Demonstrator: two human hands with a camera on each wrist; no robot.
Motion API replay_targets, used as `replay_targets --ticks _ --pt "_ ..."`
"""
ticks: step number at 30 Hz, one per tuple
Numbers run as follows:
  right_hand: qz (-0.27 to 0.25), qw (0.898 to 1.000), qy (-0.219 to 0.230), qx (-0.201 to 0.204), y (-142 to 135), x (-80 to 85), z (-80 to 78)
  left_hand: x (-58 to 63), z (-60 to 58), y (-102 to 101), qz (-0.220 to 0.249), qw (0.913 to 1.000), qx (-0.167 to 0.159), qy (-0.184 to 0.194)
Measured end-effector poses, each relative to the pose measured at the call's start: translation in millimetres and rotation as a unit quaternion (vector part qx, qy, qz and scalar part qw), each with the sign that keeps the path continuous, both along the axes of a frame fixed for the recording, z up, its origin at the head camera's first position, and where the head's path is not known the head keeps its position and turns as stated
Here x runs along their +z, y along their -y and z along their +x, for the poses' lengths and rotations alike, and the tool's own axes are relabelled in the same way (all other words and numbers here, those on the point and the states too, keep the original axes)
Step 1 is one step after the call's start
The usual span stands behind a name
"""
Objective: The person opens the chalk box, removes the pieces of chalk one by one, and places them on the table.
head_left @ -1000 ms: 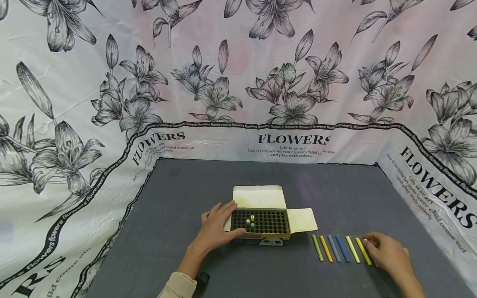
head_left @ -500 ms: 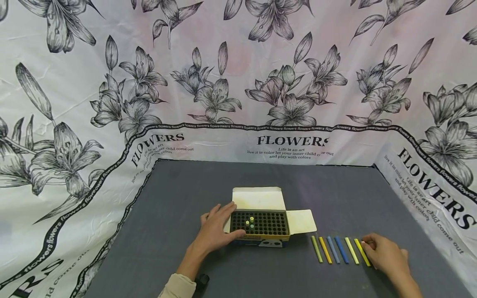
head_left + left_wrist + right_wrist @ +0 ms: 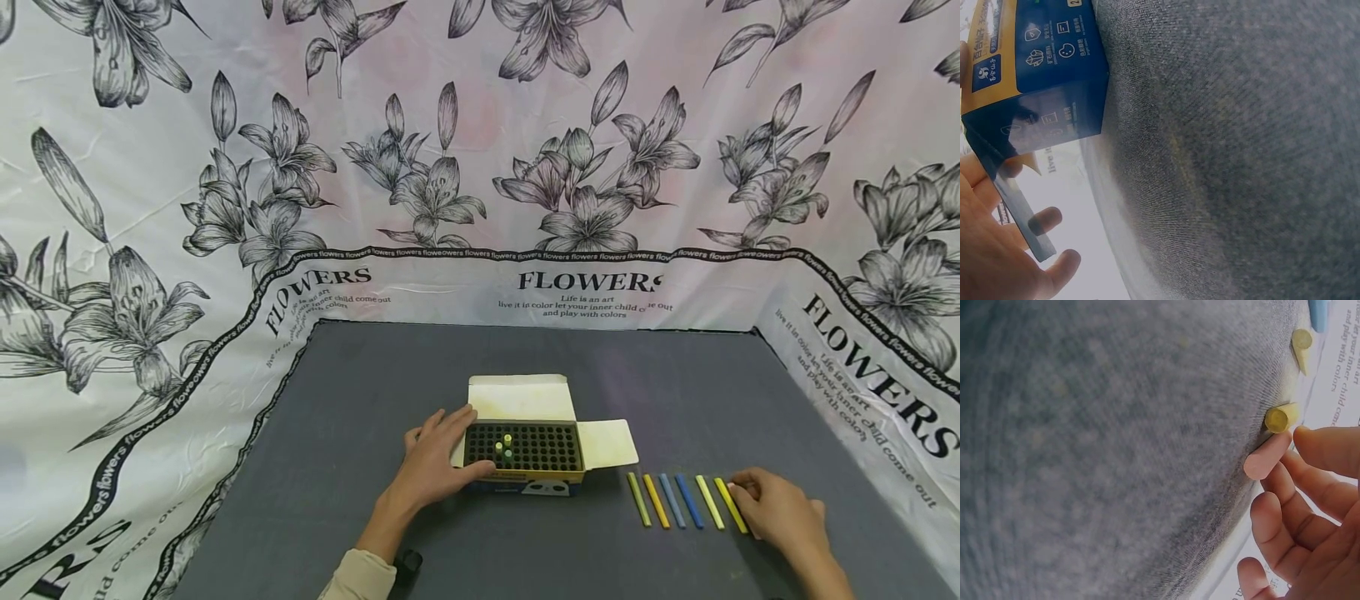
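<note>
On the grey mat, the right hand (image 3: pixel 780 512) pinched a pink chalk (image 3: pixel 1266 456) beside the yellow stick (image 3: pixel 731 505), its long axis running away from the person. The left hand (image 3: pixel 435 462) lay relaxed, fingers straight, against the box (image 3: pixel 525 454).

My right hand (image 3: pixel 780 515) hides most of the pink chalk (image 3: pixel 1266 456); box (image 3: pixel 1035 75) print's too blurry to read.
</note>
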State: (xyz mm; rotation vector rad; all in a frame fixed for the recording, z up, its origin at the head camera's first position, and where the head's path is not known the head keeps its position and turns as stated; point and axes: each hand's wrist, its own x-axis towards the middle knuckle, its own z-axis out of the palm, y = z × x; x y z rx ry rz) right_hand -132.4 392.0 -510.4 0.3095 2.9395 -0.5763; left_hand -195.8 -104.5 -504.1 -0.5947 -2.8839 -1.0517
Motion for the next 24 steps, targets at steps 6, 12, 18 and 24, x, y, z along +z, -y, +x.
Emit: replay_targets --ticks 6,12,18,24 --pt "-0.003 1.0 -0.005 0.003 -2 4.3 -0.2 0.1 -0.4 0 -0.002 1.0 0.0 0.0" --pt "0.006 0.999 -0.046 0.006 5 17.0 0.1 -0.2 -1.6 0 -0.005 1.0 0.0 -0.001" --pt "0.005 0.983 -0.183 0.006 36 30.0 1.5 0.0 -1.7 -1 -0.007 1.0 0.001 -0.003" --pt "-0.02 0.94 -0.341 0.015 80 30.2 -3.2 -0.2 -1.4 0 -0.008 1.0 0.001 -0.004"
